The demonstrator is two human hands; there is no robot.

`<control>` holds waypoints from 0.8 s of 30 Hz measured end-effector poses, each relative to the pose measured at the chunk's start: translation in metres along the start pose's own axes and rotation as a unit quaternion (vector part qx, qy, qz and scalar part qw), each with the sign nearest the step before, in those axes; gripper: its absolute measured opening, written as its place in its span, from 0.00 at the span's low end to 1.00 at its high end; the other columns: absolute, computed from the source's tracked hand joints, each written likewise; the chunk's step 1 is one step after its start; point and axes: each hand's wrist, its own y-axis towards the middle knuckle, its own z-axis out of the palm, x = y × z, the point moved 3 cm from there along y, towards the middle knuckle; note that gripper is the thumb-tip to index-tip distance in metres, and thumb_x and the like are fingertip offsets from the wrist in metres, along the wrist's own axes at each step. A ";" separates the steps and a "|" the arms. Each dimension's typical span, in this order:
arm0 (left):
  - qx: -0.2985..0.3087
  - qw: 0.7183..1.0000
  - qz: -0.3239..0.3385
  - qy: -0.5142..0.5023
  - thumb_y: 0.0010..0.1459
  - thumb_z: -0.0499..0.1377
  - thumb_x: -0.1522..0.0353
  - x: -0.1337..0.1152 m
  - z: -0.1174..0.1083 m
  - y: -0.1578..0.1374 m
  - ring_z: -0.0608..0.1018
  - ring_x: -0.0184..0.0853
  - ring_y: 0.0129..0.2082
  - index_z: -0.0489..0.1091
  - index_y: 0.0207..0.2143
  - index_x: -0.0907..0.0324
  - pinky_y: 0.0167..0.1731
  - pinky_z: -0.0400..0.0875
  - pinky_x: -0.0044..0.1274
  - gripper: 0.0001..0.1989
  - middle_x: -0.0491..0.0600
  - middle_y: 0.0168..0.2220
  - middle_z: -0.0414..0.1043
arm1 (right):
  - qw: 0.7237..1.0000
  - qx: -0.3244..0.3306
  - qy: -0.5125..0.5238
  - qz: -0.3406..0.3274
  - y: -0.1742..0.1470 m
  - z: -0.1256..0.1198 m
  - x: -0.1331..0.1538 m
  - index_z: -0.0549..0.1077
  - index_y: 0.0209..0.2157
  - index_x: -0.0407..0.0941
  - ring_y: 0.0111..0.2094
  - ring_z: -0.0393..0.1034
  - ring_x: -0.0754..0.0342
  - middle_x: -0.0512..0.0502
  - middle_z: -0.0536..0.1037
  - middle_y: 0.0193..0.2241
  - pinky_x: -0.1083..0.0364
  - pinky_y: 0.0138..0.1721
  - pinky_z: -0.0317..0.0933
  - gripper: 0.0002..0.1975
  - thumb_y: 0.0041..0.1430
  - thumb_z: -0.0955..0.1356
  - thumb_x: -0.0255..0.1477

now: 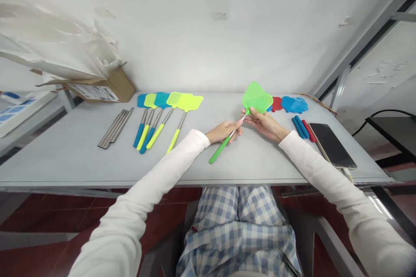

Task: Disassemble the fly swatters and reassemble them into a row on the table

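A green fly swatter (256,97) is held above the table, its head up and its green grip pointing down to the left. My left hand (225,132) is closed around its metal rod, just above the grip. At the base of the head, my right hand (262,123) pinches the swatter with the thumb on top. To the left lie several fly swatters (162,114) with blue or yellow heads and grips. Behind my right hand are a red swatter head (277,104) and blue swatter heads (294,104), partly overlapping.
Several metal tubes (116,129) lie at the left of the table (65,156). Blue grips (300,127) and a red grip (308,131) are beside a phone (333,145) with a cable. An open cardboard box (110,86) stands at the back left, against the wall.
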 end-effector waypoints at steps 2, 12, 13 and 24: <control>-0.023 1.000 0.017 0.001 0.68 0.44 0.52 0.000 0.000 0.001 0.56 0.24 0.09 0.70 0.30 0.62 0.11 0.49 0.18 0.27 0.41 0.11 0.60 | 1.000 0.017 -0.010 0.014 0.000 0.003 -0.003 0.78 0.37 0.46 0.48 0.77 0.50 0.43 0.83 0.44 0.47 0.60 0.64 0.13 0.58 0.73 0.40; -0.241 0.963 -0.052 0.108 0.64 0.55 0.59 0.016 -0.043 -0.037 0.62 0.27 0.12 0.59 0.53 0.60 0.16 0.57 0.19 0.20 0.39 0.19 0.69 | 0.997 0.017 -0.058 0.043 0.003 -0.002 -0.011 0.74 0.42 0.43 0.38 0.78 0.51 0.41 0.83 0.35 0.51 0.43 0.70 0.12 0.67 0.64 0.36; -0.253 0.956 -0.071 0.132 0.63 0.56 0.60 0.016 -0.049 -0.043 0.63 0.28 0.12 0.58 0.51 0.60 0.17 0.58 0.20 0.19 0.39 0.19 0.69 | 0.997 0.011 -0.059 0.040 0.003 -0.003 -0.011 0.74 0.41 0.43 0.36 0.78 0.52 0.42 0.82 0.34 0.53 0.40 0.70 0.10 0.66 0.65 0.35; -0.310 0.867 -0.099 0.378 0.58 0.55 0.69 0.008 -0.086 -0.059 0.74 0.38 0.30 0.58 0.23 0.55 0.37 0.66 0.27 0.11 0.47 0.22 0.67 | 0.994 0.007 -0.100 0.035 0.001 -0.002 -0.011 0.76 0.35 0.43 0.25 0.67 0.58 0.47 0.77 0.26 0.56 0.29 0.62 0.08 0.55 0.71 0.32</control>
